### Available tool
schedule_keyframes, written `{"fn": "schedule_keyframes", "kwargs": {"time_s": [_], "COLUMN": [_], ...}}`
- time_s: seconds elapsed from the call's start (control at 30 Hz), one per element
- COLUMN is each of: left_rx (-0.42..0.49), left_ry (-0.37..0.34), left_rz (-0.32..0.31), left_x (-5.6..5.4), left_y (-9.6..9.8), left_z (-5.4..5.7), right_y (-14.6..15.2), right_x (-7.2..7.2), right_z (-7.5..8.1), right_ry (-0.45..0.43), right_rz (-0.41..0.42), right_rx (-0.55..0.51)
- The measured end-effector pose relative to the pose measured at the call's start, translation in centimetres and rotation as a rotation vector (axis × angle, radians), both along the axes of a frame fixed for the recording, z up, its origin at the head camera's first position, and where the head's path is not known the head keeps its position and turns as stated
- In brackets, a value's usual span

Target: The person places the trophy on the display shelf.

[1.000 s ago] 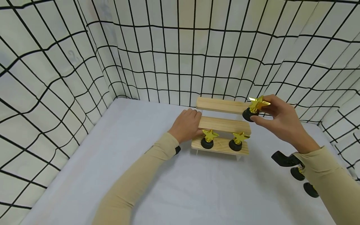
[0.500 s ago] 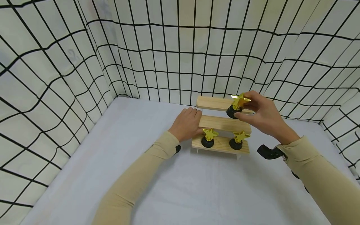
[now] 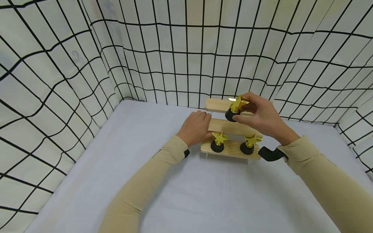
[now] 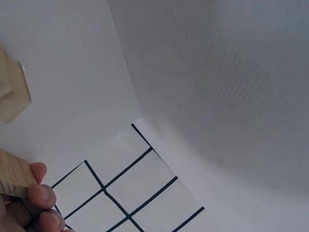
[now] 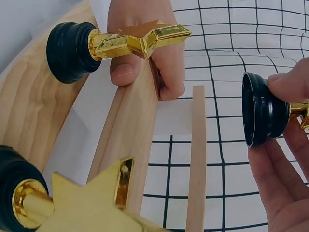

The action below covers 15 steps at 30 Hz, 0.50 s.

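My right hand (image 3: 263,118) pinches a small gold star trophy (image 3: 238,104) with a round black base, held over the stand's upper tiers. In the right wrist view, this trophy's black base (image 5: 265,111) sits between thumb and fingers, apart from the boards. The left hand (image 3: 193,128) grips the left end of the middle wooden board (image 3: 233,127) of a three-tier stand, thumb on one side and fingers on the other. Two more star trophies stand upright on the lowest board (image 3: 231,149), a left one (image 3: 217,147) and a right one (image 3: 247,149). The top board (image 3: 218,105) is partly hidden by the right hand.
The stand rests on a white-covered table (image 3: 131,155). White walls with a black grid net (image 3: 175,58) enclose the back and sides. A black wrist device (image 3: 271,154) sticks out below the right sleeve, near the stand's right end.
My right hand has carried the star trophy leftward, from the stand's right end to above its middle. The left hand keeps its grip on the board; the two lower trophies stay put.
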State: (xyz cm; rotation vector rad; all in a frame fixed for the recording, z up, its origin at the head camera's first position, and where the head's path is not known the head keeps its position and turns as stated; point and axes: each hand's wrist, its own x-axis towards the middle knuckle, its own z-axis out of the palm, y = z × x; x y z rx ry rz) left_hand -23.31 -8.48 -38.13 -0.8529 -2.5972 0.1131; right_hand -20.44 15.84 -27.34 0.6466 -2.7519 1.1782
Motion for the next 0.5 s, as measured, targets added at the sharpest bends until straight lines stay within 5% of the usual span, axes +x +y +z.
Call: {"fn": "schedule_keyframes", "kwargs": {"time_s": [0.5], "left_rx": [-0.012], "left_ry": [0.043], "left_rz": [-0.007], "left_x": [0.0], "left_y": [-0.1], "left_z": [-0.3], "right_y": [-1.7], "right_x": [-1.6], "right_z": [-1.1], "right_ry": [-0.049], "right_rz": [0.033], "right_rx": [0.114]}}
